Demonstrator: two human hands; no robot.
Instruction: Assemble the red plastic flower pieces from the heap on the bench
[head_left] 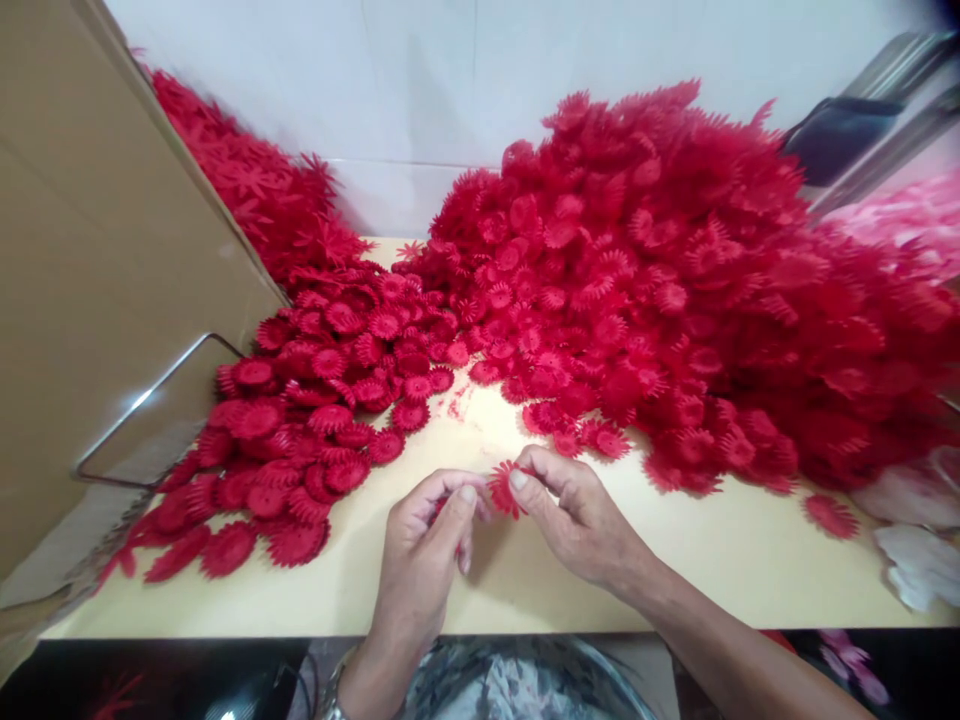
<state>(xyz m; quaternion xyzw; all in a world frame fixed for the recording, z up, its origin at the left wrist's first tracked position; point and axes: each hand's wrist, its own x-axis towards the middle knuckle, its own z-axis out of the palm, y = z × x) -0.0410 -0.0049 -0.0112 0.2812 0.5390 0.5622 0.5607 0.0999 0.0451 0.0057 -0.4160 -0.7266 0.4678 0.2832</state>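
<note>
Between thumb and index finger, my right hand (574, 510) pinches a red toothed flower piece (505, 490) just above the tabletop. My left hand (431, 540) is closed beside it, thumb against curled fingers, its fingertips close to the left edge of that piece. Bits of red show within the left hand's curled fingers, mostly hidden by the thumb. To the left spreads a pile of red rosette-like flower pieces (330, 420), some in flat round layers. A far taller heap of similar red pieces (615, 270) rises behind and to the right.
A cardboard sheet (135, 220) with a bent metal handle (142, 400) stands at left. Behind it lie red star-shaped pieces (255, 180). Pink petals (907, 225) and a dark object (840, 135) are at far right. White crumpled material (919, 565) lies at the table's (720, 560) right edge.
</note>
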